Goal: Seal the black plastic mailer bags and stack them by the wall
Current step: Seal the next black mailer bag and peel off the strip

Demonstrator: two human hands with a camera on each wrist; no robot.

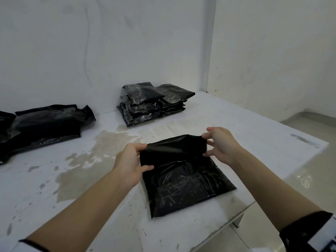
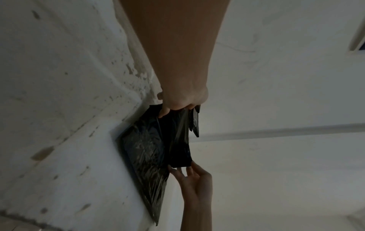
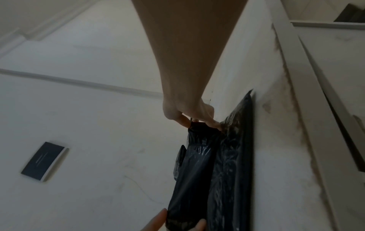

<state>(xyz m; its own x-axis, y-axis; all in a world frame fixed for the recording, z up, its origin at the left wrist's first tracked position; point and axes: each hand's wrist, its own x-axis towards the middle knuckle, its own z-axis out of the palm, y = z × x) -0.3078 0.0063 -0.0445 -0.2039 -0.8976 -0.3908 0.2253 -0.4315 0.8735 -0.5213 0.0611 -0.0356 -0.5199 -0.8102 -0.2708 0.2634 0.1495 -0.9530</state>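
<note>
A black plastic mailer bag lies flat on the white table in front of me, its flap raised and folding toward me. My left hand pinches the flap's left end, and my right hand pinches its right end. In the left wrist view the left hand grips the flap above the bag, with the right hand at the far end. In the right wrist view the right hand pinches the flap. A stack of sealed black mailers sits by the wall.
A loose pile of black mailer bags lies at the table's left by the wall. A wet-looking stain spreads across the tabletop left of my hands. The table's right edge drops to a tiled floor. A dark ceiling panel shows overhead.
</note>
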